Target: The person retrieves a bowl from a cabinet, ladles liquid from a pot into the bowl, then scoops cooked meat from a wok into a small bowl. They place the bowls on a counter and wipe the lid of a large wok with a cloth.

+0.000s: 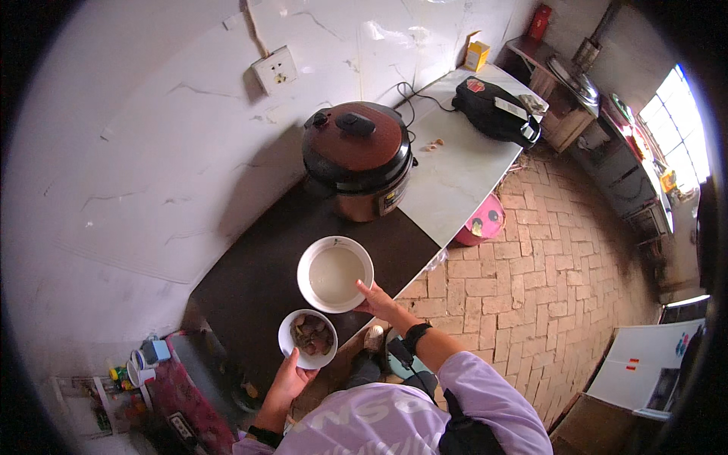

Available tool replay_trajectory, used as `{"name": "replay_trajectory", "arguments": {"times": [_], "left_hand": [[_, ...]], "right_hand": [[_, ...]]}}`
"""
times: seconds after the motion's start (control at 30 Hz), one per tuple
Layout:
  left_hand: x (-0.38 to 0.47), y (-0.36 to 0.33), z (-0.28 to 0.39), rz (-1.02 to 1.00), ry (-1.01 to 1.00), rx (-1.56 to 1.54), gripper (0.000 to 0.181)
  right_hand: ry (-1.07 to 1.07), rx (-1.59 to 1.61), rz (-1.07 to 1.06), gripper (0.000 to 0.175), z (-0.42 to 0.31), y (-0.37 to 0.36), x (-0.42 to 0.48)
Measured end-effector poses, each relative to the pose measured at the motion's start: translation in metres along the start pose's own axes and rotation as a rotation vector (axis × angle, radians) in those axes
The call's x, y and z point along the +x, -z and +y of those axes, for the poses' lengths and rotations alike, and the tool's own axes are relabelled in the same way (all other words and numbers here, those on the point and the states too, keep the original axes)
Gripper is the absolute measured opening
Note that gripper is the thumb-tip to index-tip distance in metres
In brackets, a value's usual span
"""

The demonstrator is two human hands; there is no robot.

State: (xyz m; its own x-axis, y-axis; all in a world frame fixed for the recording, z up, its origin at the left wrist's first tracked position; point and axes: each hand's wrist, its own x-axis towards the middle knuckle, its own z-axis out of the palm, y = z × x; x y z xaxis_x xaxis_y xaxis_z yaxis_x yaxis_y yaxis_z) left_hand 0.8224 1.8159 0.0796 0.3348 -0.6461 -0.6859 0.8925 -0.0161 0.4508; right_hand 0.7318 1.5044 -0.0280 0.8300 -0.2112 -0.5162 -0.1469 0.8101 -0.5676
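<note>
My right hand [373,298] grips the rim of a large white bowl [335,274] that holds a cloudy pale liquid, thumb over the edge. Nearer to me, my left hand [294,376] holds a smaller white bowl [307,358] by its near side. Inside the smaller one lie dark, brownish-green pieces of food [312,334]; I cannot tell what kind. Both bowls are over the dark section of countertop [239,278], side by side and almost touching. Behind the large bowl stands an electric pressure cooker [357,153] with its reddish-brown lid on.
Beyond the cooker, the pale countertop [449,187] carries small shell-like scraps [435,144], a black bag-like item [493,111] and a yellow box [476,55]. A wall socket [274,69] is above. Below the edge sits a pink bucket [482,220] on the brick floor [483,296].
</note>
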Motion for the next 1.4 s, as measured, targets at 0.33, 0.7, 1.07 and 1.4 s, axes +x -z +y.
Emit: {"name": "replay_trajectory", "arguments": {"times": [0.33,0.7,1.07,1.4], "left_hand": [[0.0,0.003,0.018,0.044,-0.034,0.076,0.059],[0.039,-0.008,0.037,-0.038,0.004,0.147,0.055],[0.108,-0.088,-0.007,-0.123,0.098,0.114,0.051],[0.166,-0.199,-0.076,-0.045,0.079,0.053,0.049]], "right_hand": [[-0.01,0.04,0.058,0.056,0.0,0.008,-0.021],[0.081,0.024,0.192,0.056,-0.035,0.047,-0.103],[0.194,0.101,0.317,0.049,-0.112,0.131,-0.139],[0.164,0.023,0.213,0.052,-0.237,0.246,-0.123]]}}
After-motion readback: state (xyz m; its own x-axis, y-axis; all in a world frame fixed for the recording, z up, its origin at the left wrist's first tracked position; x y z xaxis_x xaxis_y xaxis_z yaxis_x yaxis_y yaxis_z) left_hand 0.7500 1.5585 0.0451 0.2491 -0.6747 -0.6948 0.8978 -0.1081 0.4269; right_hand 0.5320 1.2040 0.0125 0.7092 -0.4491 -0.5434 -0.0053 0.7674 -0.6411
